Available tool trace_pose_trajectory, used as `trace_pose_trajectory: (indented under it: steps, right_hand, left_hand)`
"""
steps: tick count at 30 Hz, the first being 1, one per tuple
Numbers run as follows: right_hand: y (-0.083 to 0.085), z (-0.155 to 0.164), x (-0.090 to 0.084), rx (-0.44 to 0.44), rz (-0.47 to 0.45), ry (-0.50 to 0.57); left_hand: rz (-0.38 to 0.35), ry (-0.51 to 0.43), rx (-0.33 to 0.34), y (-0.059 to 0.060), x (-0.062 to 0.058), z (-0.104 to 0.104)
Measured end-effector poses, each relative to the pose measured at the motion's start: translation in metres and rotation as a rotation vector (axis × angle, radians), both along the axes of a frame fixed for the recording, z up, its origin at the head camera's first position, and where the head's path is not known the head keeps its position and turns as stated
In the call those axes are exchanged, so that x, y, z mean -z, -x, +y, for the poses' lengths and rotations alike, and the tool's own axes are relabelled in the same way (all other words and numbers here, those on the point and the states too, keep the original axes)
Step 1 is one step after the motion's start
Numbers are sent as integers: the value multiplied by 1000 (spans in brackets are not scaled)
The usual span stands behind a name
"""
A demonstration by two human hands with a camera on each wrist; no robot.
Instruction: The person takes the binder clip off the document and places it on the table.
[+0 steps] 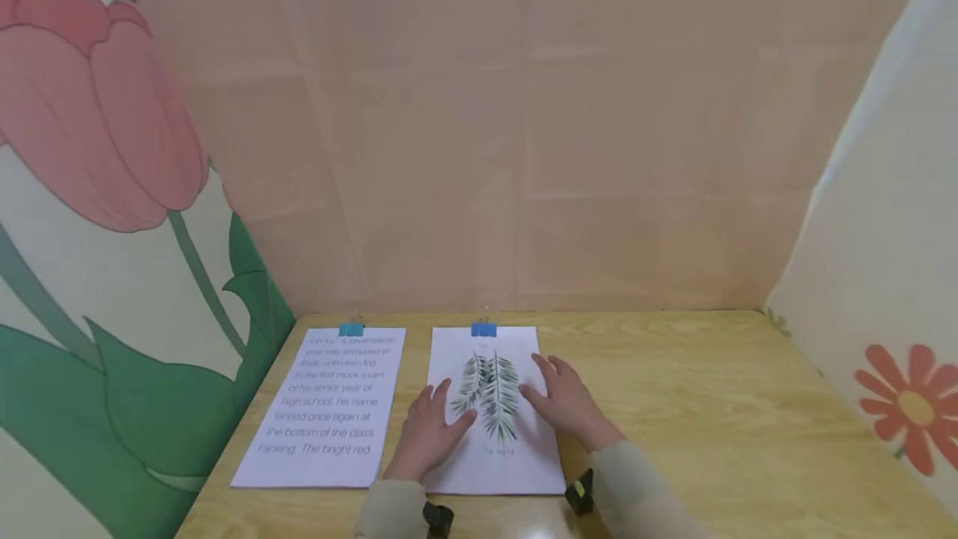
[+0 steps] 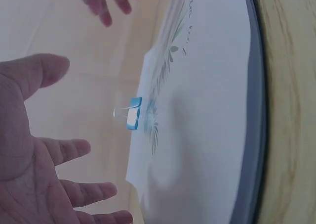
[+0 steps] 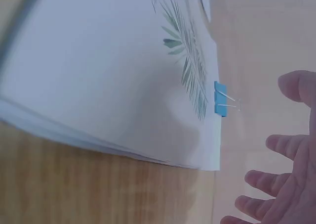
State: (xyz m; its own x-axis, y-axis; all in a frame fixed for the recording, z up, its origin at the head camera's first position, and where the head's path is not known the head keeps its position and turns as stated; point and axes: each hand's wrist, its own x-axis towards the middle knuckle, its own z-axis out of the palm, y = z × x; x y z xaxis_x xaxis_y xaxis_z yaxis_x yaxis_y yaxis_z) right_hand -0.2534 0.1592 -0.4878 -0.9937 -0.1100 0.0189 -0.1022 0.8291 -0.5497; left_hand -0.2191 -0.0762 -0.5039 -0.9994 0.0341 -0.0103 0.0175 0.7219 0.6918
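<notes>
Peach backdrop (image 1: 524, 123) rose behind wooden table (image 1: 718, 406)

A painted pink tulip (image 1: 105, 115) covered the left side, a red flower (image 1: 909, 406) the right. Toward the table's left lay a text sheet (image 1: 322, 406) under a teal clip (image 1: 351, 329); just to its right, slightly apart, lay the leaf-print stack (image 1: 490, 406), topped by a blue clip (image 1: 483, 329). The left hand (image 1: 432, 431) and right hand (image 1: 565, 398) hung over its opposite sides, fingers apart and gripping nothing, hiding part of each long edge from the head view. Its long axis ran from the near edge away toward the backdrop, clipped end farthest; the printed fronds (image 1: 499, 398) lay roughly along that line, the left one slanting.
</notes>
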Motion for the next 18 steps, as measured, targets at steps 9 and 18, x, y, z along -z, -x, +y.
trace_pose_trajectory:
  steps: [9, 18]
  right_hand:
    - [23, -3, 2, 6, -31, 10]
    - [38, -7, 1, 2, -91, -1]
  left_hand:
    - [-4, 16, -16, 7, 3, 4]
    - [-31, 0, -26, 14, 4, 5]
